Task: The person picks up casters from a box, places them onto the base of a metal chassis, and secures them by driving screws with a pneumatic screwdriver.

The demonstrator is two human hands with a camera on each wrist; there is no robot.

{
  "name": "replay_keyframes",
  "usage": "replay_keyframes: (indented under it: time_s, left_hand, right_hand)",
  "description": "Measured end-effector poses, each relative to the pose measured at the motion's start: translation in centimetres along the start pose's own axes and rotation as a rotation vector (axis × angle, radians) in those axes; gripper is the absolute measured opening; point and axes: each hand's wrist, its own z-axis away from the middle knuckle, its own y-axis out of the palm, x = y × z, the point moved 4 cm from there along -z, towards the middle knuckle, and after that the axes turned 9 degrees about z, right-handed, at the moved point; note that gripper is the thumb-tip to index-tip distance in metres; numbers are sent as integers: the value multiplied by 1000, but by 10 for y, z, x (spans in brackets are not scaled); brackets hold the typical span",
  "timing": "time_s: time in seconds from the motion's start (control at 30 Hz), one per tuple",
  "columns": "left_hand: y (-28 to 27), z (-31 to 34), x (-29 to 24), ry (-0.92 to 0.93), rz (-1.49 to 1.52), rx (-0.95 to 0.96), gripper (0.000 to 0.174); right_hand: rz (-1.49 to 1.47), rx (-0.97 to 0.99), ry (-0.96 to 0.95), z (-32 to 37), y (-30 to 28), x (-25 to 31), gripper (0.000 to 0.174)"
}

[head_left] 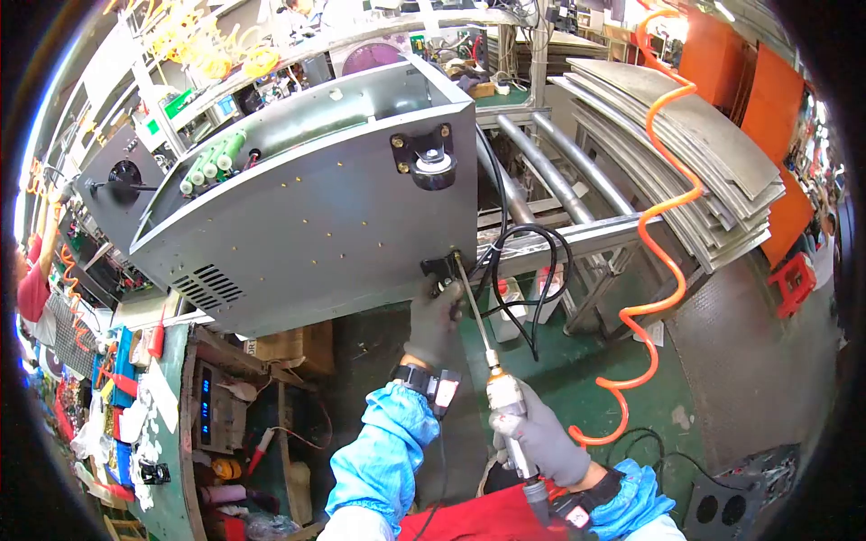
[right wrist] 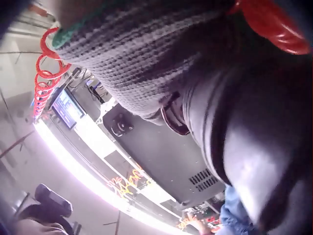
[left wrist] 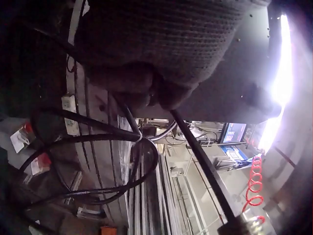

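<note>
A grey sheet-metal cabinet [head_left: 298, 225] lies on its side, its louvred panel facing me. One black caster [head_left: 433, 169] is fixed at its upper right corner. At the lower right corner my gloved left hand [head_left: 435, 323] holds a second caster [head_left: 440, 268], mostly hidden by the fingers. My gloved right hand [head_left: 546, 437] grips an air screwdriver [head_left: 505, 397] by its body. Its long bit [head_left: 474, 311] reaches up to the second caster's bracket, passing beside the left fingers. In the left wrist view the bit [left wrist: 200, 159] runs out from under the curled fingertips [left wrist: 173, 95].
A looped black cable [head_left: 532, 243] hangs right of the cabinet, beside a roller conveyor [head_left: 550, 171]. An orange coiled air hose [head_left: 663, 234] drops along the right side. Stacked metal panels [head_left: 677, 135] stand behind it. A cluttered workbench [head_left: 171, 406] is at the left.
</note>
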Motion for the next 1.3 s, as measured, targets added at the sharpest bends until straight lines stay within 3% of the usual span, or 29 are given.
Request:
replay_keyframes:
  time_s: [0.03, 0.23, 0.3, 0.4, 0.5, 0.6, 0.9, 1.1, 1.3]
  left_hand:
    - [-2, 2, -3, -20, -34, -5, 46]
    - [-53, 25, 7, 19, 54, 135, 38]
    - [-59, 42, 3, -189, 223, 9, 23]
    - [-78, 53, 5, -269, 304, 143, 22]
    - [-88, 64, 4, -336, 312, 85, 20]
    - [-85, 71, 2, -365, 508, 125, 18]
    - [-78, 86, -7, -320, 549, 75, 18]
    - [-77, 95, 1, -355, 555, 168, 20]
    - [-77, 98, -4, -313, 496, 206, 19]
  right_hand:
    - [30, -18, -23, 1, 3, -4, 69]
    - [62, 65, -9, 34, 0, -36, 80]
    - [116, 81, 13, 38, -8, -53, 83]
    - [126, 116, 65, 50, -11, -61, 84]
    - [220, 145, 25, 60, -5, -60, 81]
    - [351, 116, -31, 67, -3, -65, 83]
    - [324, 137, 23, 78, 0, -79, 84]
    - [320, 165, -24, 77, 1, -87, 84]
    - [582, 87, -125, 73, -7, -95, 90]
